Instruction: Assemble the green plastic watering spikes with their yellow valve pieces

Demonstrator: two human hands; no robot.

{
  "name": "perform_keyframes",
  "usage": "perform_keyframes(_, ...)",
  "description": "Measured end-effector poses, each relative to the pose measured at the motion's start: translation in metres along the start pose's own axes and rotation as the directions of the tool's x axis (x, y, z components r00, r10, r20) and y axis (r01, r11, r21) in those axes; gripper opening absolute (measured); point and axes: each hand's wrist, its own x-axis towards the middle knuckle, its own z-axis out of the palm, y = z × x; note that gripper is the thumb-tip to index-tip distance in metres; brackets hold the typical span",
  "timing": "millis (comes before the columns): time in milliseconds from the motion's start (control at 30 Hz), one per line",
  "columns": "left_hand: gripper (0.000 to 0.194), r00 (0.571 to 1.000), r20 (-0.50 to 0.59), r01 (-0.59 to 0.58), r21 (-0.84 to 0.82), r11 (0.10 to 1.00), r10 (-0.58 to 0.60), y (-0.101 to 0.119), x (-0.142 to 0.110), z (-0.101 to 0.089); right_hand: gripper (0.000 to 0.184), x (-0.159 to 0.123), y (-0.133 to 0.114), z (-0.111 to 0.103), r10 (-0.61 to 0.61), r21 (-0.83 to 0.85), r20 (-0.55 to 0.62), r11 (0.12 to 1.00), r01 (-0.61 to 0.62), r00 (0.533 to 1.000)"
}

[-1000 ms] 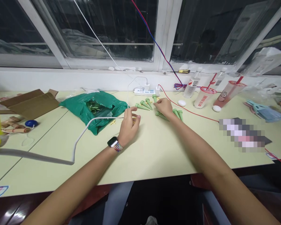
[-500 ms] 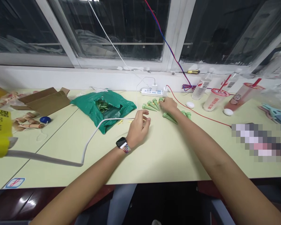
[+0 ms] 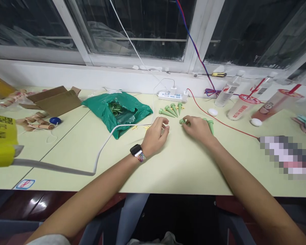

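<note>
My right hand [image 3: 197,130] is closed around a green plastic watering spike [image 3: 182,121]; its round cap shows at the fingertips and the rest is hidden under the hand. My left hand [image 3: 155,136], wearing a watch, rests on the table with fingers curled and thumb apart, nothing visible in it. Small yellow plastic pieces [image 3: 134,127] lie just left of its fingers, partly behind a grey cable [image 3: 122,126]. Beyond the hands, several green spikes [image 3: 171,109] lie fanned out, some with yellow pieces at their caps. More spikes [image 3: 210,126] lie beside my right wrist.
A torn green bag [image 3: 98,110] with green parts inside lies left. Behind are a power strip [image 3: 169,96], a red cable [image 3: 229,126], bottles [image 3: 229,90] and drink cups [image 3: 242,108]. A cardboard box [image 3: 57,102] and wooden toys [image 3: 37,122] sit far left.
My right hand has drawn back from the fanned spikes toward me and now grips the spike lying nearer. Another spike lies uncovered in the fan. My left hand stays almost in place.
</note>
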Motion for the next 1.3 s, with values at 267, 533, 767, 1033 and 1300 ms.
perform_keyframes(267,0.025,0.999,0.024,0.039,-0.027,0.999,-0.039,-0.002,0.003,0.0,0.028,-0.007,-0.023,0.016,0.104,0.608,-0.04,0.792,-0.058,0.994)
perform_keyframes(533,0.031,0.973,-0.036,0.198,-0.369,0.908,-0.227,-0.02,0.015,0.0,0.02,-0.031,-0.071,0.027,-0.027,0.852,-0.071,0.518,0.074,0.997)
perform_keyframes(767,0.022,0.884,-0.281,0.183,-0.527,0.83,-0.374,-0.037,0.03,-0.017,0.018,-0.037,-0.067,0.028,-0.262,0.551,-0.166,0.775,0.31,0.951)
perform_keyframes(1033,0.018,0.836,-0.307,0.186,-0.621,0.761,-0.455,-0.043,0.039,-0.027,0.053,-0.038,-0.077,0.031,-0.567,0.327,-0.032,0.772,0.544,0.823)
perform_keyframes(1300,0.028,0.811,-0.382,0.111,-0.643,0.757,-0.444,-0.048,0.041,-0.028,0.037,-0.043,-0.082,0.028,-0.691,0.344,-0.114,0.646,0.681,0.713)
